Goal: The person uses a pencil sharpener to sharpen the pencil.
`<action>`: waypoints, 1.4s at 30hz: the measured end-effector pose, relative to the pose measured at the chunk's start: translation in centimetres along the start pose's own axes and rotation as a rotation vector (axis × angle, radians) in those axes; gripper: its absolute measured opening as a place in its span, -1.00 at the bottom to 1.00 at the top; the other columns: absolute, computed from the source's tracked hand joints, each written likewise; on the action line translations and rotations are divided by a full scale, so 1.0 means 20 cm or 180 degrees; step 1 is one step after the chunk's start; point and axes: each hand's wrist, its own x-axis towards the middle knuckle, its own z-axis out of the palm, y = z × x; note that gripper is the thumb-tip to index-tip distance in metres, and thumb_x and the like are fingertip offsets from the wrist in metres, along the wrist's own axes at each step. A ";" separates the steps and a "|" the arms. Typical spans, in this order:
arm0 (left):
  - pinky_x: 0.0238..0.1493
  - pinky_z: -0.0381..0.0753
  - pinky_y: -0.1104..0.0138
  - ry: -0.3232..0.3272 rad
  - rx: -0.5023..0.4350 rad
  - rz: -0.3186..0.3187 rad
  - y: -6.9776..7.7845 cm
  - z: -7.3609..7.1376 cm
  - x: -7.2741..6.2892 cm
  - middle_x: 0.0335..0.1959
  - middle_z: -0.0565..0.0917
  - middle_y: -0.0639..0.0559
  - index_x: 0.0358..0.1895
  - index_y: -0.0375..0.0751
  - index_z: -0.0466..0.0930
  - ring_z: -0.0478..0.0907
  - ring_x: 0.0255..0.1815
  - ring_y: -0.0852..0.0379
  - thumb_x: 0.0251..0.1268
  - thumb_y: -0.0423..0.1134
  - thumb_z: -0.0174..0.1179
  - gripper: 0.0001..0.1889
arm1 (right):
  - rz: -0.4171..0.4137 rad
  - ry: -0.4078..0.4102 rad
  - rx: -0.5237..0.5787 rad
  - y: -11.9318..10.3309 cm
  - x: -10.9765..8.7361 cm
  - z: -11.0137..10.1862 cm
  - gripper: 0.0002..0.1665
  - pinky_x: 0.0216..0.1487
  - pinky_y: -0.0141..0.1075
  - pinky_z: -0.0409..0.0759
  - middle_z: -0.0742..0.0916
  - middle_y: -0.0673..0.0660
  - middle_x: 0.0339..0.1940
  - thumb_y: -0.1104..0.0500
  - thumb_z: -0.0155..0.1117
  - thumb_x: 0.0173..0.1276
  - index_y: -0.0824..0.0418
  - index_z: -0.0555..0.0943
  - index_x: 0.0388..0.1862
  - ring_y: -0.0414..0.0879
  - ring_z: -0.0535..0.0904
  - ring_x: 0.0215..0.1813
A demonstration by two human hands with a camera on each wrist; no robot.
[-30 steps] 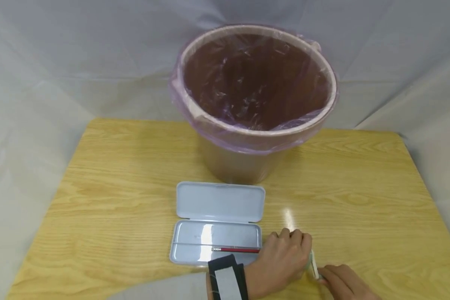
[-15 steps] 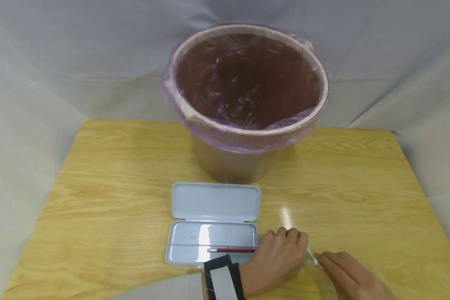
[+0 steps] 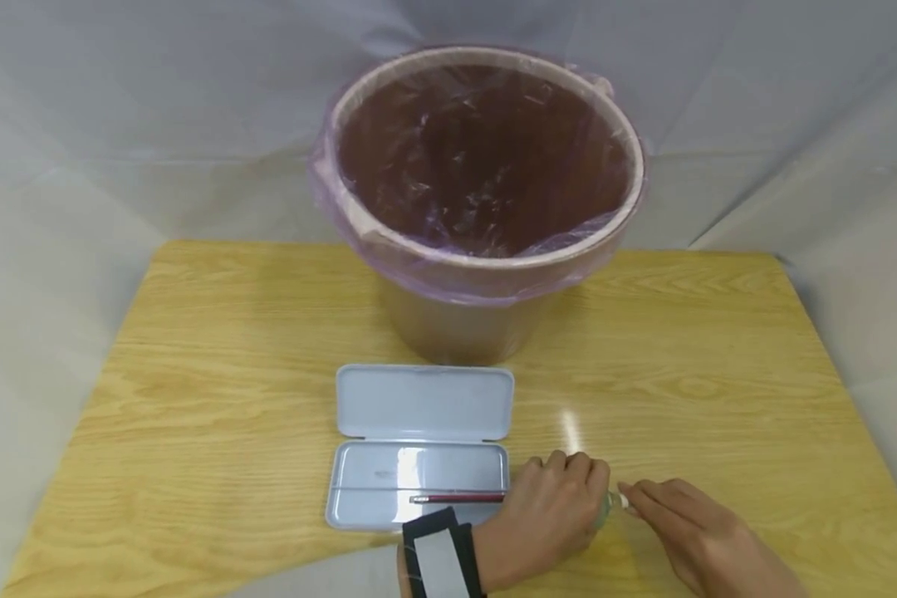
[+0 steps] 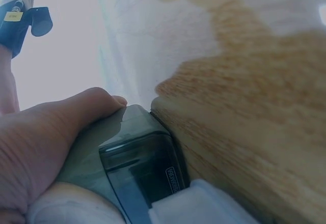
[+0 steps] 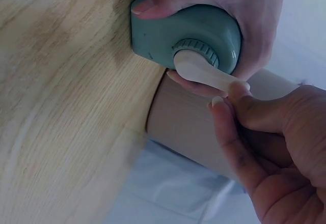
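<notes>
On the table my left hand [image 3: 549, 513] grips a green hand-crank pencil sharpener [image 5: 155, 38], seen best in the right wrist view. My right hand [image 3: 691, 523] pinches the knob end of its white crank handle [image 5: 201, 71] between thumb and forefinger. A dark see-through drawer [image 4: 140, 170] shows on the sharpener in the left wrist view. Left of my left hand lies an open pale blue pencil case [image 3: 424, 403], its lid folded back. Inside it is a red pencil [image 3: 459, 498] with a silver end; my left hand hides its other end.
A large brown bin [image 3: 463, 328], lined with a thin purple bag, stands behind the pencil case. The wood-grain table [image 3: 217, 374] extends to both sides. Pale sheeting [image 3: 217, 108] hangs behind and around the table.
The crank handle has turned, its knob end rising in the head view with my right hand. My left hand keeps its grip on the sharpener. The whole head view has shifted slightly.
</notes>
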 end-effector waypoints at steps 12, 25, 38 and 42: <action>-0.67 0.36 0.52 -0.0014 -0.0058 -0.0011 -0.02 0.01 -0.01 -0.47 0.60 0.24 -0.25 0.00 0.54 0.46 -0.59 0.35 0.08 0.12 0.36 -0.66 | 0.0286 -0.0240 0.0168 0.04 0.05 0.00 -0.24 -0.18 -0.68 0.49 0.78 -0.01 -0.19 -0.11 -0.40 0.66 0.27 0.74 -0.01 -0.22 0.64 -0.23; -0.66 0.36 0.49 0.0164 0.0052 -0.0064 0.01 0.02 -0.01 -0.49 0.57 0.26 -0.22 0.02 0.57 0.46 -0.59 0.35 0.13 0.00 0.23 -0.78 | 0.0324 -0.0409 0.0011 0.13 0.09 0.10 -0.35 -0.18 -0.24 0.74 0.78 0.07 -0.15 0.57 0.55 -0.24 0.33 0.74 -0.03 -0.14 0.69 -0.24; -0.68 0.31 0.50 0.0082 0.0079 0.0001 0.01 0.00 0.00 -0.48 0.57 0.25 -0.23 0.01 0.56 0.44 -0.60 0.35 0.19 -0.01 0.22 -0.80 | 0.0335 0.0120 0.0514 0.16 0.07 0.18 -0.36 -0.36 -0.68 0.45 0.71 0.03 -0.23 -0.06 -0.19 0.64 0.31 0.78 -0.11 -0.24 0.64 -0.36; -0.68 0.30 0.49 0.0098 0.0085 -0.0037 0.01 0.01 0.00 -0.48 0.57 0.25 -0.24 0.02 0.54 0.44 -0.60 0.34 0.23 -0.03 0.19 -0.84 | 0.0475 0.0246 0.0655 0.18 0.07 0.18 -0.44 -0.34 -0.64 0.54 0.80 -0.01 -0.30 -0.10 -0.07 0.59 0.22 0.79 -0.14 -0.22 0.72 -0.38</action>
